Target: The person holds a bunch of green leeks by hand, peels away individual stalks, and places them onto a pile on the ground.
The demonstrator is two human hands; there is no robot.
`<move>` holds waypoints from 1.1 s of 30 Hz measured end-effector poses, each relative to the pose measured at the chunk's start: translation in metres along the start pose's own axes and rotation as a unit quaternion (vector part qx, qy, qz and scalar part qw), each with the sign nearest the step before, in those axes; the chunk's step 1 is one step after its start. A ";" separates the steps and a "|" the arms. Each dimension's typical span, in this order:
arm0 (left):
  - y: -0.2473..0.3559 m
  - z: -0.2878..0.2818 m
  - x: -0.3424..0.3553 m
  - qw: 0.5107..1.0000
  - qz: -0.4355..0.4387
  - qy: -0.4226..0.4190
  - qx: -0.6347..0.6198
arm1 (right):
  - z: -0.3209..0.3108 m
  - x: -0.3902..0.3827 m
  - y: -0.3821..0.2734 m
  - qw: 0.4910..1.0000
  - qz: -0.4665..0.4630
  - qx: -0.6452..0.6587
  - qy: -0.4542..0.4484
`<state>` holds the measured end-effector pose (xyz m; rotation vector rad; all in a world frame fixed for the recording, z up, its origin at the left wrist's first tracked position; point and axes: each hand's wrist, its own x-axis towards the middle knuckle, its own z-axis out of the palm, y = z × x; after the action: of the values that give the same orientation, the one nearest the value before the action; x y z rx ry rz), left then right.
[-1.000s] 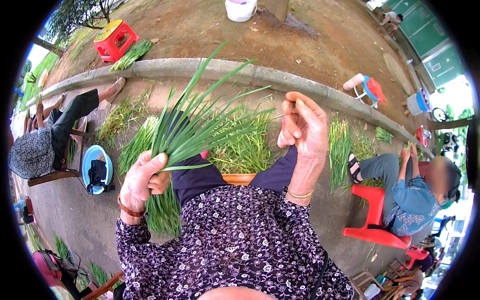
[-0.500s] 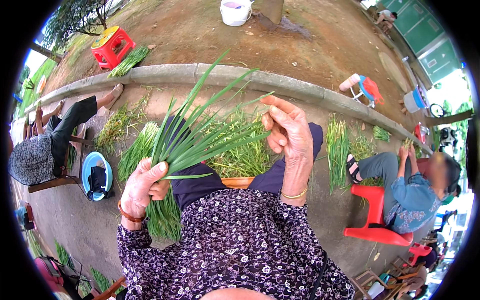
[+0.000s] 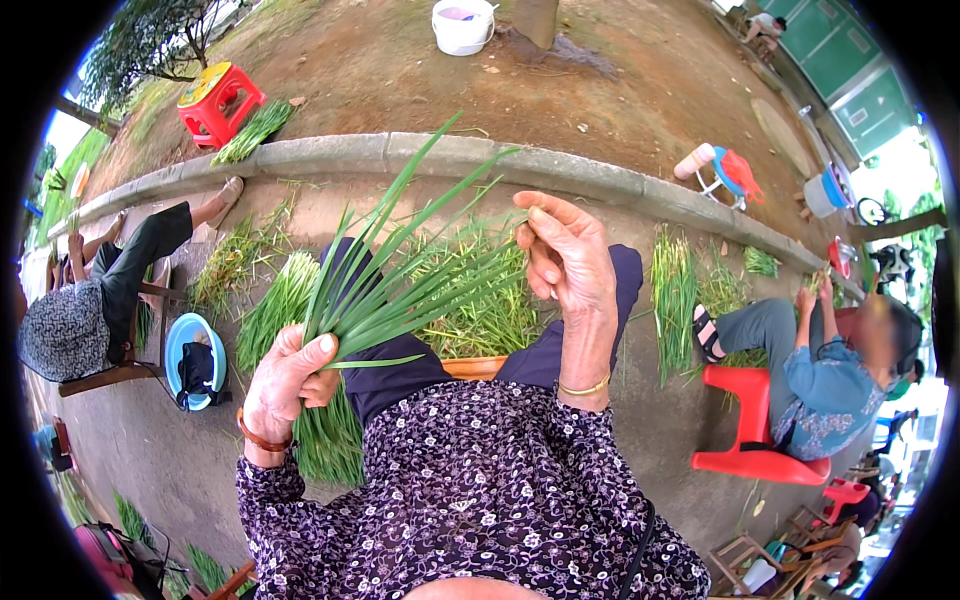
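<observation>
My left hand (image 3: 290,375) is closed round the base of a bunch of garlic chives (image 3: 385,305), whose long flat green leaves fan out up and to the right. At the fan's right side is my right hand (image 3: 568,250), thumb and forefinger pinched together by the leaf tips. Whatever sits in that pinch is too small to make out. Between my knees lies a heap of loose green and yellowed leaves (image 3: 480,325). More chives (image 3: 275,310) are piled to the left of my leg, some partly hidden under my left hand.
At the left are a seated person (image 3: 65,325) and a blue basin (image 3: 193,345) with a dark item inside. Another person (image 3: 830,380) sits on a red chair (image 3: 740,430) at the right, near laid-out chives (image 3: 675,300). A stone kerb (image 3: 450,155) runs across ahead.
My right hand has shifted slightly left, away from a thin leaf tip it was touching. My left hand keeps its hold on the chives.
</observation>
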<state>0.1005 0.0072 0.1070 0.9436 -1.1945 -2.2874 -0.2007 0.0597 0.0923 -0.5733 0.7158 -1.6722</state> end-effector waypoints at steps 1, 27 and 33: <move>0.000 0.000 0.000 1.000 0.002 0.001 -0.002 | 0.000 0.000 0.000 1.000 -0.002 0.001 0.000; 0.001 0.003 -0.004 0.999 -0.023 0.042 0.015 | 0.003 -0.008 0.002 0.862 -0.178 -0.461 0.112; 0.001 0.001 -0.004 0.998 -0.023 0.041 0.035 | 0.000 -0.004 0.007 0.785 -0.243 -0.566 0.074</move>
<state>0.1025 0.0097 0.1097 1.0906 -1.2380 -2.2317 -0.1953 0.0631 0.0876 -1.5808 1.8364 -1.5983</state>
